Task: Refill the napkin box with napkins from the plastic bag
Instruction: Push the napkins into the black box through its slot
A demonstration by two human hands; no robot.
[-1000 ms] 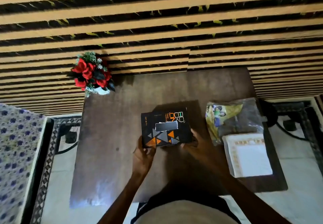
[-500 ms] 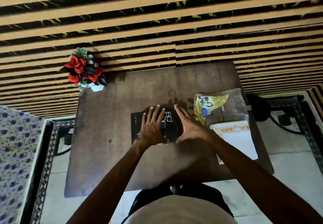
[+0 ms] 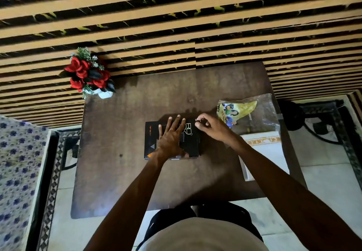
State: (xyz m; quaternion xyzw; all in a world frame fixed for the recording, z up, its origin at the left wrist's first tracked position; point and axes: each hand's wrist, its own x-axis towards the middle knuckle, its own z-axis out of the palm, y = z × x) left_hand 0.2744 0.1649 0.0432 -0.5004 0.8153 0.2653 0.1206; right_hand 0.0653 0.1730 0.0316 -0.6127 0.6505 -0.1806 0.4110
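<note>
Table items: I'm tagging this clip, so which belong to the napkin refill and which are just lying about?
Part of the job:
napkin box, under the left hand
plastic bag
napkins
right hand

Lying about:
flower arrangement
patterned cloth

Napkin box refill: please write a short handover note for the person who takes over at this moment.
Left hand: flat on top of the black napkin box, fingers spread, pressing it down on the table.
Right hand: at the box's far right corner, fingertips pinched together; what they pinch is too small to tell.
Plastic bag: on the table right of the box, with white napkins lying at its near end.
Done: box set in place and steadied.
Left: open the box, take napkins from the bag, put them in, close it.
</note>
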